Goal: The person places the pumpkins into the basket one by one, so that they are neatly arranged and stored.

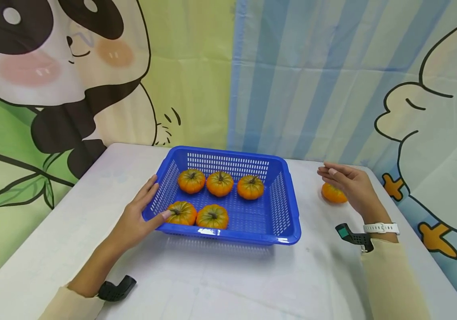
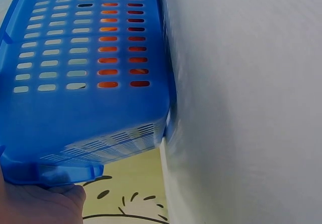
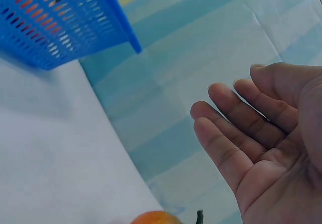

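Near the middle of the table stands a blue plastic basket [image 1: 248, 222] with slotted walls and several small orange-and-green pumpkins [image 1: 220, 184] inside. My left hand [image 1: 132, 222] rests at its front left corner, fingers straight along the left rim and thumb reaching over the front rim. In the left wrist view, part of this hand shows beside the rim at the bottom left. To the right of the basket, my right hand [image 1: 350, 186] hovers above a single pumpkin [image 1: 334, 194] on the table, partly covering it. Nothing is between its loosely extended fingers [image 3: 221, 148].
A white cloth covers the table [image 1: 220, 275]. Behind it hangs a printed curtain [image 1: 196, 75] with a panda and blue stripes, which continues along the right side. Wrist-worn black mounts [image 1: 116, 289] sit on both forearms, and a white band [image 1: 381, 228] circles the right wrist.
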`<state>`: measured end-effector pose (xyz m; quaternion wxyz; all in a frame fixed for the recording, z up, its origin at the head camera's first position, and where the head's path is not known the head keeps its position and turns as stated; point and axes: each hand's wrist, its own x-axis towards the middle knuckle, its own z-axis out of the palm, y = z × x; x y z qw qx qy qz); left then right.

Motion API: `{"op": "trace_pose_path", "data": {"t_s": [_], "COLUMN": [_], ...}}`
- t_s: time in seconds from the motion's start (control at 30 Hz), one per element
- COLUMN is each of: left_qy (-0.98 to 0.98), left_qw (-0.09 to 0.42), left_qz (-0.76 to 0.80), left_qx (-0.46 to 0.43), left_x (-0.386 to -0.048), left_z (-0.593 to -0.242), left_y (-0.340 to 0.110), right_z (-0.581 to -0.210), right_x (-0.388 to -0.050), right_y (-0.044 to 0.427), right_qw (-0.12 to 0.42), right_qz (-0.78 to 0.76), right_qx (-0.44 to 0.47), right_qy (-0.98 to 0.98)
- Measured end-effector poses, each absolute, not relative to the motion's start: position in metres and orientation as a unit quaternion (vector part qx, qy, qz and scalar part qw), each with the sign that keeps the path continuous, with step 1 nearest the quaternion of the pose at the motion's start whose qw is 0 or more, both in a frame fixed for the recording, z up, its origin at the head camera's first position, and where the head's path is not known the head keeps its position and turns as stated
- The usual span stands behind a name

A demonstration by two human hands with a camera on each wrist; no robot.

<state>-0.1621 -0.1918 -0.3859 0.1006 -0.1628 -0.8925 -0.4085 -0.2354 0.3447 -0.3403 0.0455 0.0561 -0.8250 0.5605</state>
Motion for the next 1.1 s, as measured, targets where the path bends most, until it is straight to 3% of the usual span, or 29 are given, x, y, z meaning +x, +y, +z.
{"op": "trace_pose_path", "data": {"t_s": [0.53, 1.1], "left_qy": [-0.893, -0.890], "left_qw": [0.101, 0.104], "left_qz": [-0.409, -0.413], "left_qx": [-0.159, -0.163], "left_x": [-0.163, -0.163], "left_z": [-0.388, -0.388], "left_y": [-0.192, -0.192], "right_z": [-0.353, -0.381], "right_x": [-0.231, -0.226], "right_y": [0.378, 0.408], "right_qw": [0.101, 0.214], "right_qz": [0.657, 0.699], "right_qx": [0.041, -0.051], "right_qy": [-0.746, -0.681]}}
